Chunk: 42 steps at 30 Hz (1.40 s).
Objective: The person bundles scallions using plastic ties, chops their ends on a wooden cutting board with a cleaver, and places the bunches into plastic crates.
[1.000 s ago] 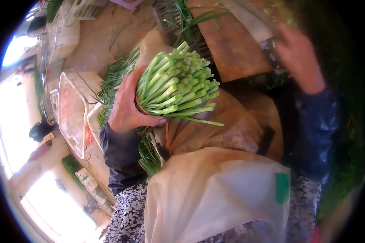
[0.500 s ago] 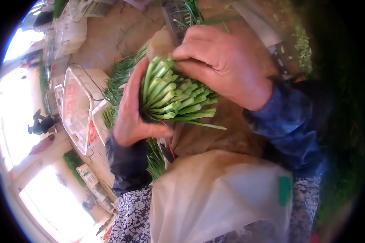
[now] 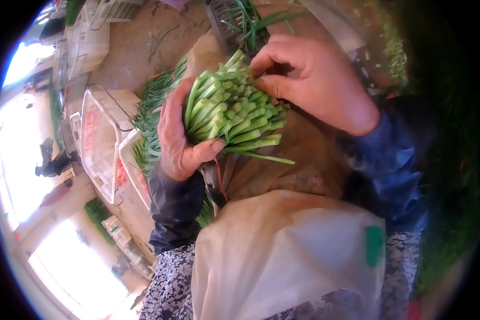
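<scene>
My left hand is wrapped round a thick bunch of green stalks, its thumb lying across the near side. The pale cut ends fan out towards me, and one thin stalk sticks out at the lower right. The long leaves trail away behind my left hand. At the bunch's upper right edge, my right hand has thumb and forefinger curled in a pinch against the stalk ends. Whatever lies between those fingertips is too small to make out. A red string hangs below my left thumb.
A dark plastic crate with green leaves stands beyond my hands. White baskets are at the left, on the floor. A pale apron covers my lap. Cut green bits are scattered at the upper right, with more greenery along the right side.
My right hand has moved right and slightly down from the top of the bunch. The bunch has tipped so more cut ends face me, and its upper stalks now spread out more.
</scene>
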### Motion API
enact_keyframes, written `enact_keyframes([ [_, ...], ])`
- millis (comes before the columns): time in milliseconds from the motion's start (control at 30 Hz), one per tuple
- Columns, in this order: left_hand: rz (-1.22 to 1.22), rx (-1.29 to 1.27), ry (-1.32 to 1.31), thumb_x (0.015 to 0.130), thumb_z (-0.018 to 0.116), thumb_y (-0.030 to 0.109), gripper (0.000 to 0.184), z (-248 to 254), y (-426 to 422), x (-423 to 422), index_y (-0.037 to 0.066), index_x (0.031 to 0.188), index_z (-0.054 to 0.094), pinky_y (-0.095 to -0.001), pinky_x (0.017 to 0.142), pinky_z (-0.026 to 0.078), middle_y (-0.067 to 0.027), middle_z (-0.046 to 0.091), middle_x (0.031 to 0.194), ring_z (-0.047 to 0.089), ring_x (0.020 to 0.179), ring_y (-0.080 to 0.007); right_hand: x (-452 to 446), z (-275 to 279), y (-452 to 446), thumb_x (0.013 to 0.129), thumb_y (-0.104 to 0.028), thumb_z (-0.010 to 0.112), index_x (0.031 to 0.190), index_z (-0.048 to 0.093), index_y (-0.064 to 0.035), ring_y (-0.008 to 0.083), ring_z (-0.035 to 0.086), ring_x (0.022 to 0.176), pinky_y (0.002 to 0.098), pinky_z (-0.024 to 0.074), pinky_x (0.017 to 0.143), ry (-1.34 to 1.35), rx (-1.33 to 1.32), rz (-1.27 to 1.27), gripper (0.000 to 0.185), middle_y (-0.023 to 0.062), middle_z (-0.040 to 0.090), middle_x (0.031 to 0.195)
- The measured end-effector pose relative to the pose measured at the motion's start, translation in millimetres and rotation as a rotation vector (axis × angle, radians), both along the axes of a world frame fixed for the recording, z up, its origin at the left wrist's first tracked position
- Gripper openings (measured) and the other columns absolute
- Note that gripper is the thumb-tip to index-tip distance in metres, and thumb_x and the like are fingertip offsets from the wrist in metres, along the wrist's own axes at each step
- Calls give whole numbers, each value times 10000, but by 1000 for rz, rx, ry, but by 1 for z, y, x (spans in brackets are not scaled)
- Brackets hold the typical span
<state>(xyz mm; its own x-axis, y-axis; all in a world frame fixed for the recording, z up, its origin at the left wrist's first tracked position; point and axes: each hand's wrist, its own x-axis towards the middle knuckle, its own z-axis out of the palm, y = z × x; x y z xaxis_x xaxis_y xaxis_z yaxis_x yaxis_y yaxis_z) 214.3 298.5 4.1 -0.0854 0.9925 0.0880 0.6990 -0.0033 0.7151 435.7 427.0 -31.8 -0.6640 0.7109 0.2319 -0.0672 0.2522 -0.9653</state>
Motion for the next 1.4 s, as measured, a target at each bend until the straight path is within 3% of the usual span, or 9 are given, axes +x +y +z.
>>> enact_keyframes([
  [233, -43, -11, 79, 678, 670, 700, 1046, 6, 0, 1, -75, 1342, 440, -407, 1013, 397, -198, 562, 1245, 554, 1147, -321, 0, 9, -4, 852, -15, 661, 947, 635, 25, 86, 579, 725, 241, 479, 658, -44, -181, 34, 107, 26, 629, 787],
  [333, 48, -37, -656, 738, 673, 625, 970, 19, 10, 13, -70, 1369, 430, -364, 1046, 383, -168, 538, 1304, 530, 1187, -247, -5, 0, -6, 816, -78, 653, 884, 643, 26, 156, 608, 677, 288, 477, 625, 67, -252, 29, 125, 96, 630, 720],
  [667, -110, -30, -266, 681, 759, 273, 685, 23, 26, 19, -30, 1259, 551, -315, 960, 411, -122, 597, 1113, 569, 1044, -212, 9, -8, -18, 812, -180, 633, 838, 609, 6, 297, 611, 616, 387, 469, 592, -36, -80, -233, 189, 193, 611, 691],
  [700, -122, 25, -173, 673, 768, 246, 650, 21, 28, 20, -27, 1230, 576, -310, 937, 420, -117, 602, 1088, 575, 1009, -212, 34, -15, 2, 825, -183, 647, 863, 597, 6, 306, 609, 624, 390, 467, 584, -302, 310, -407, 199, 174, 609, 684],
  [833, -173, 17, -123, 650, 787, 222, 593, 25, 39, 20, -24, 1161, 614, -303, 895, 429, -112, 599, 1044, 576, 957, -214, 40, -2, 1, 926, -165, 603, 920, 562, -3, 104, 462, 680, 265, 417, 637, -485, 16, -266, 167, 45, 508, 724],
  [900, -272, -33, -161, 685, 792, 202, 514, 27, 43, 22, -21, 1117, 625, -295, 893, 428, -97, 600, 1025, 576, 955, -197, 19, 21, -27, 888, -143, 661, 998, 562, 1, 114, 516, 759, 259, 446, 709, 91, -364, -134, 206, 48, 545, 803],
  [1000, -214, -98, -350, 749, 762, 130, 393, 20, 44, 16, -16, 1088, 628, -288, 894, 426, -90, 603, 1033, 570, 971, -173, 4, 12, -42, 840, -98, 709, 1072, 552, 1, 118, 544, 862, 258, 456, 786, -21, 182, -209, 297, 48, 564, 894],
  [1167, -142, -72, -361, 806, 732, 74, 303, 13, 43, 27, -6, 1077, 623, -261, 836, 454, -65, 619, 1007, 583, 916, -120, 7, 10, -54, 795, -33, 707, 1030, 572, -4, 175, 556, 873, 295, 458, 772, 67, -33, -271, 273, 87, 571, 920],
  [1400, -62, -18, -312, 834, 724, 82, 292, 9, 41, 30, 3, 1076, 584, -241, 793, 462, -23, 620, 927, 572, 866, -97, 16, 6, -54, 716, 64, 621, 972, 602, -11, 271, 536, 812, 342, 427, 728, 21, 258, -236, 268, 113, 573, 870],
])
